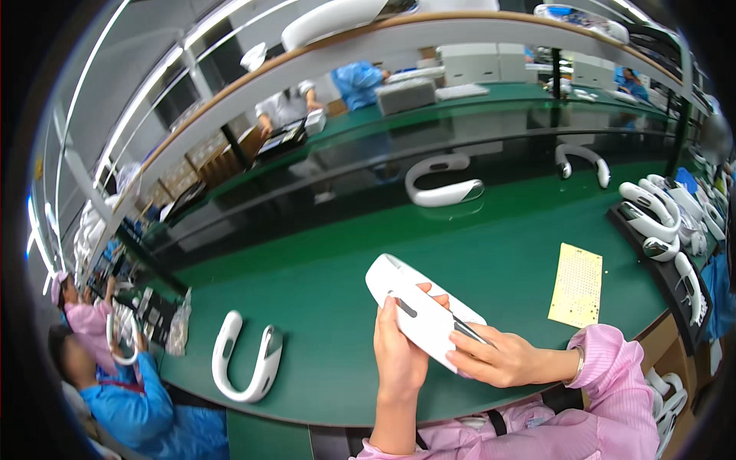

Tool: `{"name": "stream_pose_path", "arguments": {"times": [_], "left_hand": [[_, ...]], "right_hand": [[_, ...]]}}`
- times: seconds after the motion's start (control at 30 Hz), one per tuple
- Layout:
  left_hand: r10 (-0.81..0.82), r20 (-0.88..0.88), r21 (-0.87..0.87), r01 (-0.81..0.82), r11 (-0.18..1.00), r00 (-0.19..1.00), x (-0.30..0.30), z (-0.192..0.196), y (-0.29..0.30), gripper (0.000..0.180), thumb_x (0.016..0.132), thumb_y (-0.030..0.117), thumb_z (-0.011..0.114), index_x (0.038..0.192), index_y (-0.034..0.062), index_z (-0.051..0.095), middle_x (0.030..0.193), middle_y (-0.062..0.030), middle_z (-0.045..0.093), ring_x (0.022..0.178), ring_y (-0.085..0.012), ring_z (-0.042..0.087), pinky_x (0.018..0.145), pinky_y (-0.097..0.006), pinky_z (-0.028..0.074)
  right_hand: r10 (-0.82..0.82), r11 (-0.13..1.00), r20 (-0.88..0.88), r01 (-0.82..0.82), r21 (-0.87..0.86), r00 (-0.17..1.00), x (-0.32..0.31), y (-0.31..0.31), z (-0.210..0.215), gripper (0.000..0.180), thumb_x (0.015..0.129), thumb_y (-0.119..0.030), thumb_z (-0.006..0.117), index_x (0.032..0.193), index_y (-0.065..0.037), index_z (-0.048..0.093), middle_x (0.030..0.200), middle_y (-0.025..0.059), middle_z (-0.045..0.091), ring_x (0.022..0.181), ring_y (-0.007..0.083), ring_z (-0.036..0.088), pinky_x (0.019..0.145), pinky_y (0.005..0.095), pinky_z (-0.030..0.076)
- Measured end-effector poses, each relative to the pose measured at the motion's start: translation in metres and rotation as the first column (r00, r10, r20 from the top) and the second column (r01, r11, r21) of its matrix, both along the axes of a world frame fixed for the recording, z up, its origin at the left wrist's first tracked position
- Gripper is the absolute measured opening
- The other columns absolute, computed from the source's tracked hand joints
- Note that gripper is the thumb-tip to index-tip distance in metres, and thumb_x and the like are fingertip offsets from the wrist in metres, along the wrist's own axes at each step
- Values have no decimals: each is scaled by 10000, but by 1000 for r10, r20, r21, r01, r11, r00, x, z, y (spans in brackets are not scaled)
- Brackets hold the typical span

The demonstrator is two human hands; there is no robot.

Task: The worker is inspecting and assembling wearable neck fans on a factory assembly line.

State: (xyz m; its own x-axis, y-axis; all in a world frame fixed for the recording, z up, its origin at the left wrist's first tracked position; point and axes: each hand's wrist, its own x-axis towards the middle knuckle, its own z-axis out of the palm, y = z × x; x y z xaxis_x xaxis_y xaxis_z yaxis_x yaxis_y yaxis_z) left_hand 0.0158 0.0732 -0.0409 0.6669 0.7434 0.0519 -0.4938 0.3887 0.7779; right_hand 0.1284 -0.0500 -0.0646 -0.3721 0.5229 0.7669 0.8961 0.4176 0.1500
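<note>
My left hand [399,353] grips a white U-shaped neck-worn device [414,305] from below, above the green table [322,291]. My right hand [498,359] presses on the device's near end and pinches a thin dark tool [469,331] against it. Pink sleeves cover both arms. A yellow perforated sheet [576,285] lies just right of my hands.
Another white U-shaped device [247,366] lies at the left front; two more [441,180] [583,161] rest farther back. A dark tray [667,253] at the right holds several such devices. People in blue and pink coats work at the left [115,368] and behind a raised shelf [460,34].
</note>
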Motion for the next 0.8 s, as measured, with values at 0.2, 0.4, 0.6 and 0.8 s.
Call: {"name": "stream_pose_path", "arguments": {"times": [0.2, 0.4, 0.6, 0.8], "left_hand": [[-28, 170, -15, 31, 999, 985, -52, -18, -7, 461, 869, 357, 387, 1149, -6, 434, 786, -120, 547, 645, -257, 604, 524, -374, 489], [-153, 227, -53, 169, 984, 962, -61, -12, -26, 468, 859, 356, 381, 1111, -34, 434, 667, -126, 537, 465, -266, 560, 379, -343, 452], [-214, 209, -9, 221, 975, 954, -63, -10, -37, 451, 873, 349, 329, 1075, -43, 422, 650, -131, 534, 444, -258, 549, 369, -346, 451], [-260, 145, 21, 260, 965, 955, -62, -6, -40, 471, 874, 342, 330, 1118, -55, 399, 712, -155, 565, 490, -271, 576, 412, -349, 483]], "right_hand": [[74, 936, -632, -272, -223, 771, -16, -10, -8, 545, 695, 85, 421, 1235, 6, 424, 1301, 238, 377, 1214, 374, 387, 948, 426, 398], [-371, 838, -885, -309, -449, 281, 26, 1, -32, 438, 927, -211, 404, 1297, 12, 335, 1267, 150, 429, 1177, 244, 424, 983, 338, 333], [-471, 638, -812, -769, -44, -345, 9, -10, -34, 568, 948, -475, 234, 1224, -2, 385, 919, 136, 573, 726, 187, 590, 670, 298, 499], [-410, 744, -816, -667, -40, -407, 6, -20, -41, 586, 938, -504, 236, 1182, 0, 409, 737, 87, 548, 562, 166, 550, 512, 282, 463]]}}
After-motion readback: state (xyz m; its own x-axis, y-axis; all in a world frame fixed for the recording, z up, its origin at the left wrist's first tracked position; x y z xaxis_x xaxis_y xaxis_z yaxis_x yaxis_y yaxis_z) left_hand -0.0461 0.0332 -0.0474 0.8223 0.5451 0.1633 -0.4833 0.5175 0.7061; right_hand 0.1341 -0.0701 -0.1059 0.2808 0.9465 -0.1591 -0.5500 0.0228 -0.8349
